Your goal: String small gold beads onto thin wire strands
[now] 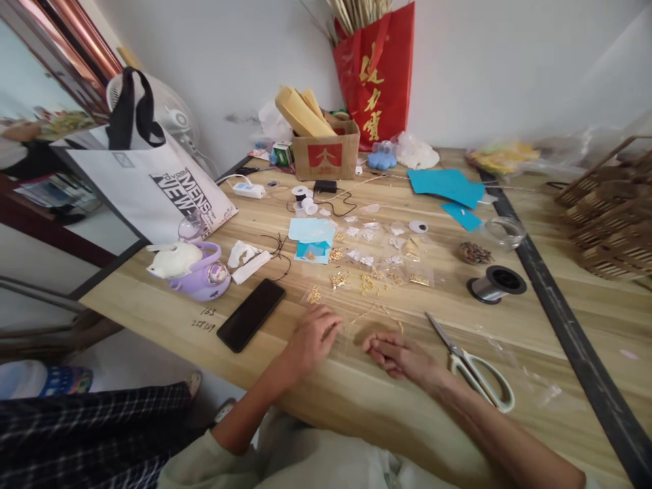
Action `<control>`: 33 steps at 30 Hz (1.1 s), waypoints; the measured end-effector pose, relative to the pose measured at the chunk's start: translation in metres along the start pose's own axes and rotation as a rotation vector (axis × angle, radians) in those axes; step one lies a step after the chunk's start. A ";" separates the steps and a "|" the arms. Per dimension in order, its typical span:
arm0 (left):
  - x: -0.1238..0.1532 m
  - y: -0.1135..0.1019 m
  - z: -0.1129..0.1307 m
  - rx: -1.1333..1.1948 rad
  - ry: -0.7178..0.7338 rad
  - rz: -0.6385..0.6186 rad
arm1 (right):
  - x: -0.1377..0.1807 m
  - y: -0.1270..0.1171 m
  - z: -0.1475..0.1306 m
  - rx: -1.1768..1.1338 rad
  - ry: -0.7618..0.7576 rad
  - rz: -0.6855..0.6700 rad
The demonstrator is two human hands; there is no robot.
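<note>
Near the front edge of the wooden table, my left hand (316, 336) is closed, its thumb and fingers drawn together. Facing it a short way to the right, my right hand (397, 354) is also closed, its fingers curled in a pinch. What either hand holds, if anything, is too small to make out. Just beyond the right hand lies a thin gold chain (390, 316). Small clear bags of gold beads (314, 295) lie beyond the left hand, with more gold pieces (369, 284) around the middle. White-handled scissors (473, 367) lie partly open beside my right forearm.
A black phone (251, 314) and a purple pot (201, 278) are at left. At right stand a wire spool (496, 284) and a glass jar (504, 233). Behind are a cardboard box (326, 153), a red bag (377, 75) and blue sheets (445, 187). Another person's checked clothing (102, 435) shows lower left.
</note>
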State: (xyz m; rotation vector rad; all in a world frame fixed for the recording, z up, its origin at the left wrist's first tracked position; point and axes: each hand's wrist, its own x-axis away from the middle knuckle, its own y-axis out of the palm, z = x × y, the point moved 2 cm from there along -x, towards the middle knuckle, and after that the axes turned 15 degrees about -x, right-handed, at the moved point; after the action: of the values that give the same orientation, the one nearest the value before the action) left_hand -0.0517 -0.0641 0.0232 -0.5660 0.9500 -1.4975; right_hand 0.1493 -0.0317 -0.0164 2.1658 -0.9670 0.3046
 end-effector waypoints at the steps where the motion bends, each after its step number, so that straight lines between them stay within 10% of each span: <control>1: 0.008 0.003 0.001 -0.099 0.029 -0.041 | 0.002 0.000 0.004 0.065 0.006 -0.003; 7: 0.035 0.017 0.009 -0.444 0.153 -0.063 | 0.013 0.011 0.007 0.905 -0.386 0.096; 13: 0.036 0.019 0.004 -0.524 0.177 0.003 | 0.008 0.023 0.001 1.684 -0.378 0.109; 33: 0.034 0.016 -0.004 -0.567 0.156 -0.017 | 0.002 0.020 0.004 1.795 -0.407 0.131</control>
State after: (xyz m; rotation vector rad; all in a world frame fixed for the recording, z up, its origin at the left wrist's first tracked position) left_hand -0.0512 -0.0954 0.0024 -0.8687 1.5116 -1.2936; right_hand 0.1364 -0.0448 -0.0076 3.8573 -1.2051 1.1479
